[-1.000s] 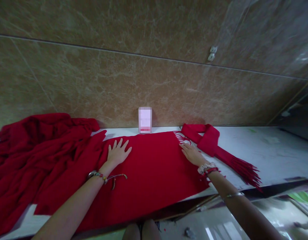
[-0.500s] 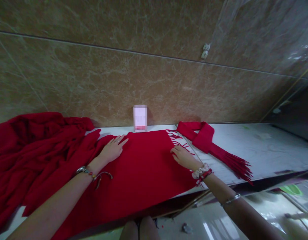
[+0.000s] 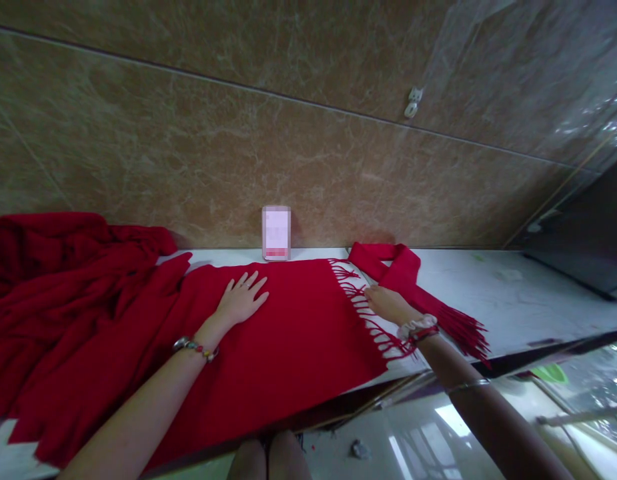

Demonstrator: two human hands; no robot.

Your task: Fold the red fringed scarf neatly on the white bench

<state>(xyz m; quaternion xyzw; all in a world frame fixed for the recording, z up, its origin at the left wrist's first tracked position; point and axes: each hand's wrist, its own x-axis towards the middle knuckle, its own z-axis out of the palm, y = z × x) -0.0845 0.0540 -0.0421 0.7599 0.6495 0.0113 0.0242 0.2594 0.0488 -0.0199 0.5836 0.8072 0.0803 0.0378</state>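
Both forearms are stretched from the near edge over the bench (image 3: pixel 518 303). The left hand (image 3: pixel 242 299) is laid palm down on the red scarf (image 3: pixel 298 340), fingers spread and flat; its grip is fully open and nothing is held. The right hand (image 3: pixel 391 305) is set low at the scarf's right end, fingertips at the fringe (image 3: pixel 371 323); its grip is open too, with no strand seen clasped. A beaded bracelet (image 3: pixel 195 347) is worn on the left wrist, a pale scrunchie (image 3: pixel 417 325) on the right.

The scarf is soft, matte and woven, and is spread flat at mid-bench. A folded scarf (image 3: pixel 403 270) lies just right of it, and bunched red cloth (image 3: pixel 63 280) is heaped at left. The bench top is white and smooth. A small blurred card (image 3: pixel 277 233) is stood at the far edge against a brown marble-tile wall (image 3: pixel 288 147).
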